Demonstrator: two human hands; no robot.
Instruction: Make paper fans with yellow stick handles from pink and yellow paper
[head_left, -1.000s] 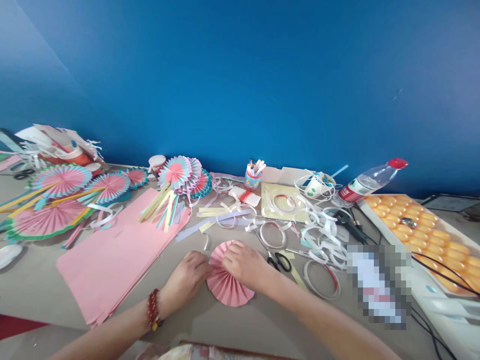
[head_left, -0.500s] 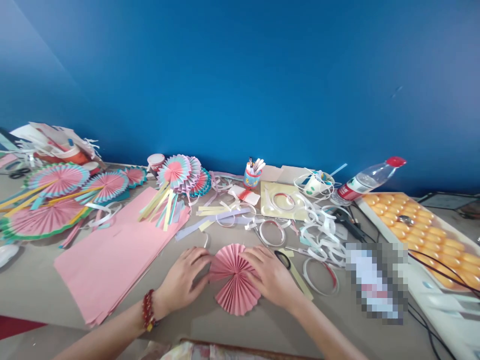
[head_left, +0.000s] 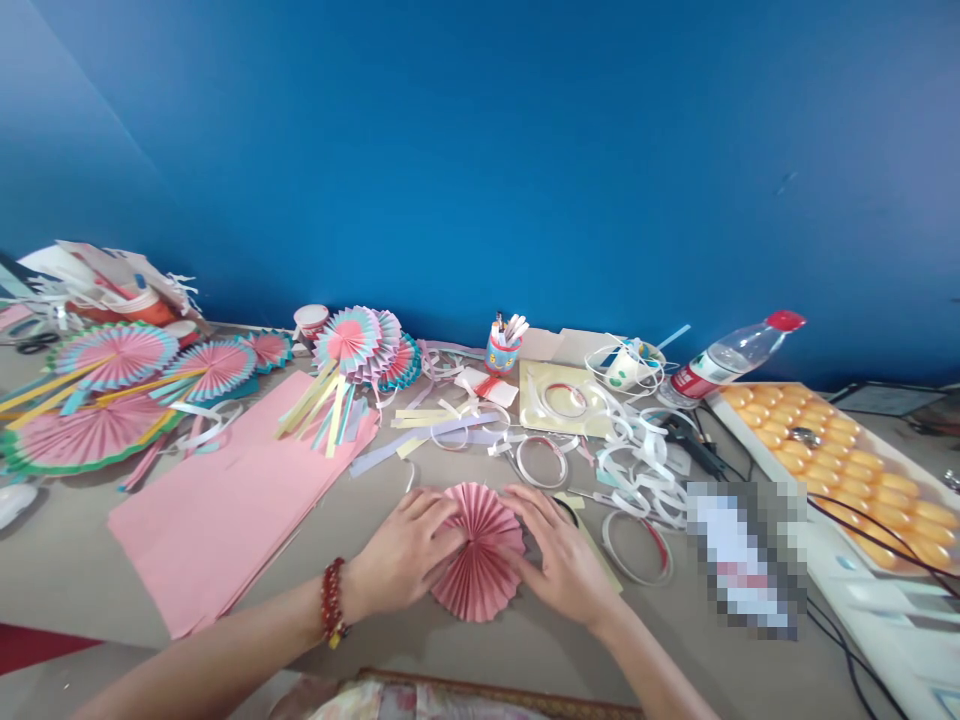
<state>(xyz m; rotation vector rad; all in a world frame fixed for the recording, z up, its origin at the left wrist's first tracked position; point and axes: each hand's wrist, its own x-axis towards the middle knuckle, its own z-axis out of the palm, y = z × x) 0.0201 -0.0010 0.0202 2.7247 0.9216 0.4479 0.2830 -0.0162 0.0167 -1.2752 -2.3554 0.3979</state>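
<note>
A round pleated rosette of pink paper (head_left: 480, 585) lies on the table before me, its folds spread into a full circle. My left hand (head_left: 409, 555) grips its left edge, thumb and fingers lying over the pleats. At the opposite edge my right hand (head_left: 562, 555) has its fingers stretched apart, the thumb touching the folds. Left of the hands is a stack of pink paper sheets (head_left: 232, 500). Behind the rosette lie pale paper strips (head_left: 420, 435) and a roll of white tape (head_left: 541, 462).
Finished paper fans (head_left: 112, 355) lie at the left, more fans (head_left: 352, 340) by the blue wall. A pen cup (head_left: 503, 352) stands at the back. Curled white strips (head_left: 637, 450), a tilted bottle (head_left: 727, 360), black cables (head_left: 847, 640) and a yellow bumpy panel (head_left: 847, 450) fill the right.
The gap at the rosette's left side has closed into a full circle. My left hand has moved right over the pleats; my right hand has shifted slightly right, uncovering more paper.
</note>
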